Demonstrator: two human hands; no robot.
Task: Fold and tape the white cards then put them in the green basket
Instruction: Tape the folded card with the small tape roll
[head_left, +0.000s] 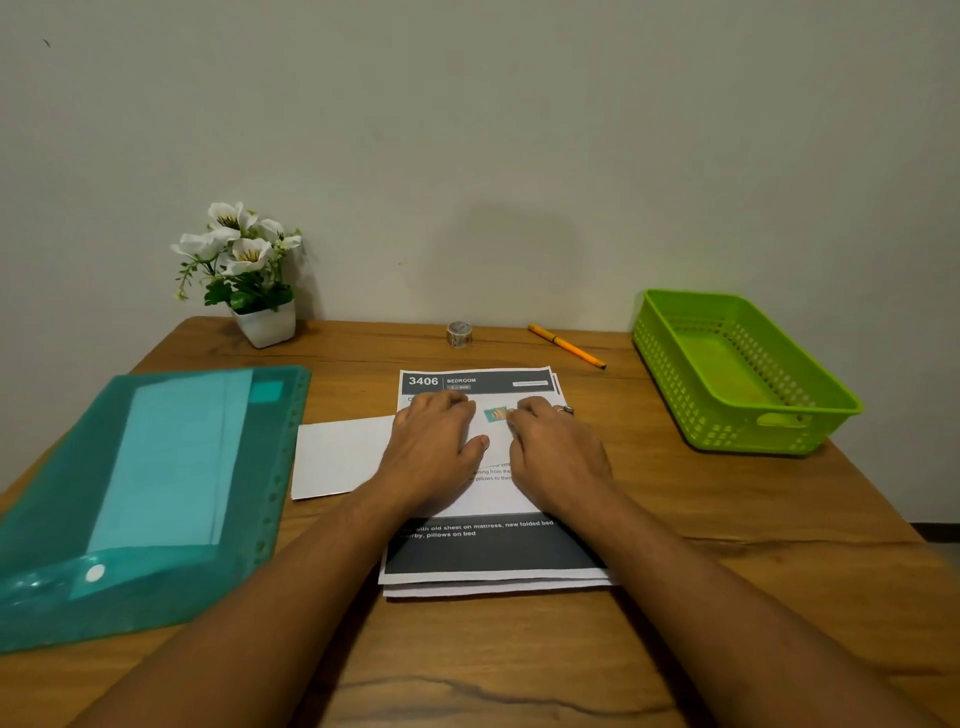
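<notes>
A white card (337, 457) lies on a stack of printed sheets (488, 551) at the middle of the wooden table. Its left part sticks out past the stack. My left hand (434, 441) and my right hand (553, 447) rest palm down on the card, side by side, fingers bent and pressing. Between their fingertips sits a small piece of patterned tape (496, 414), which my right fingertips touch. A small tape roll (459, 333) stands behind the sheets. The green basket (675, 358) sits at the right with nothing in it.
A teal plastic folder (156, 483) with paper inside covers the left of the table. A white pot of white flowers (262, 322) stands at the back left. An orange pen (566, 345) lies between the tape roll and the basket. A wall runs behind the table.
</notes>
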